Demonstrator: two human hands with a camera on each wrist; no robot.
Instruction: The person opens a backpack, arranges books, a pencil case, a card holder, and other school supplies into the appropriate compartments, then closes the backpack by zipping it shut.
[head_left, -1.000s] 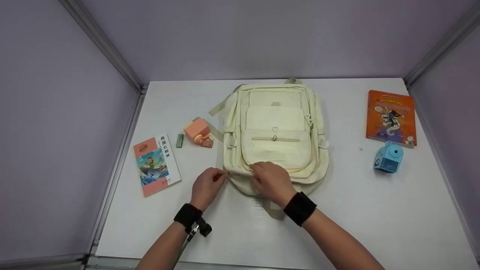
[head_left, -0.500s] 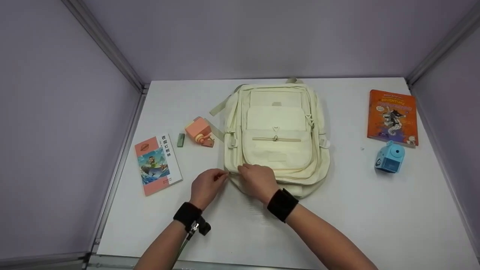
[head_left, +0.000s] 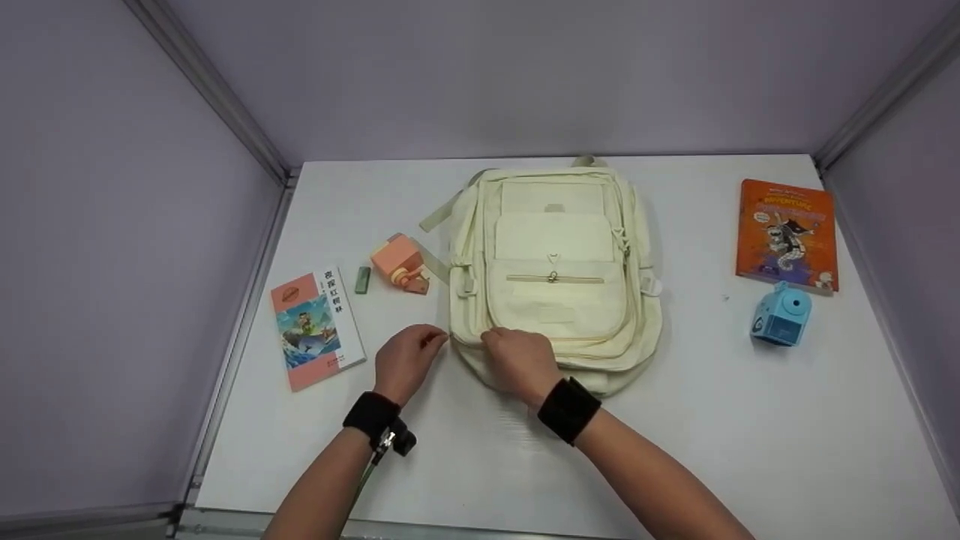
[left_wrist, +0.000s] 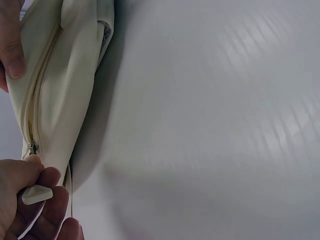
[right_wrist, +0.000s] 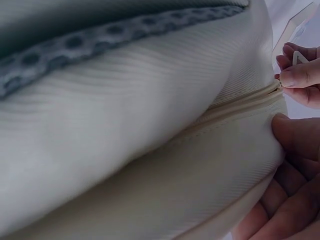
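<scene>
A cream backpack lies front side up in the middle of the table. At its lower left corner my left hand pinches a zipper pull; the metal slider sits at the end of the visible zipper track in the left wrist view. My right hand grips the bag's fabric along the lower edge, just right of the left hand. In the right wrist view its thumb lies on the cloth beside the zipper, with the other fingers curled beneath.
Left of the bag lie a pink-and-white book, a small green block and a pink crank pencil sharpener. An orange book and a blue pencil sharpener are on the right. Panels enclose the white table.
My right hand has slid left along the bag's lower edge. My left hand, pinching the pull, has shifted slightly up and left around the corner.
</scene>
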